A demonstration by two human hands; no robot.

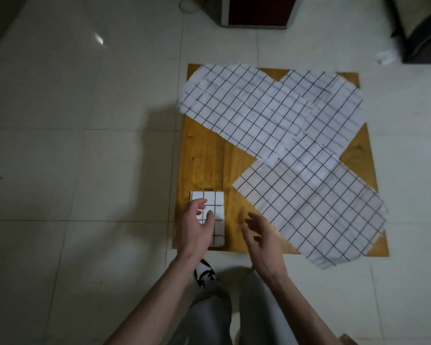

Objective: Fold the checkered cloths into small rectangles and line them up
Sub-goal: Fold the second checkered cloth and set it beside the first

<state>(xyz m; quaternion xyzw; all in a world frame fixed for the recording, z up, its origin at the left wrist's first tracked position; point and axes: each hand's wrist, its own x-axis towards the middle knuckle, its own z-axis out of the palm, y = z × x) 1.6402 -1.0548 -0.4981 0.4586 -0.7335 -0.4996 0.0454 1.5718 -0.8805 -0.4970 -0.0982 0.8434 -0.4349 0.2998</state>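
**gridfold_newbie:** Since you've got one folded cloth [215,215] parked right at the near-left corner of the board [204,158], I'm guessing that's meant as the start of your row? Long side runs along the left edge, so the rest could queue up beside it along the near edge.

**tilefloor_tom:** Yeah, reads that way to me. Your left hand [197,224] is lying on top of it, fingers loosely bent and pressing rather than pinching, probably just flattening the creases so it stays a tidy rectangle. Your right hand [259,235] is spread out, holding nothing, hovering over bare wood between the folded one and the near unfolded cloth [316,207].

**gridfold_newbie:** So that near one's next?

**tilefloor_tom:** Likely, since its edge is just beside your right hand. It's spread flat, hanging over the board's right edge and near-right corner, and its far part overlaps the far unfolded cloth [259,108], which spills past the far-left corner. I can't tell which lies on top, so lift it carefully or you'll drag the other. One done, at least two to go.
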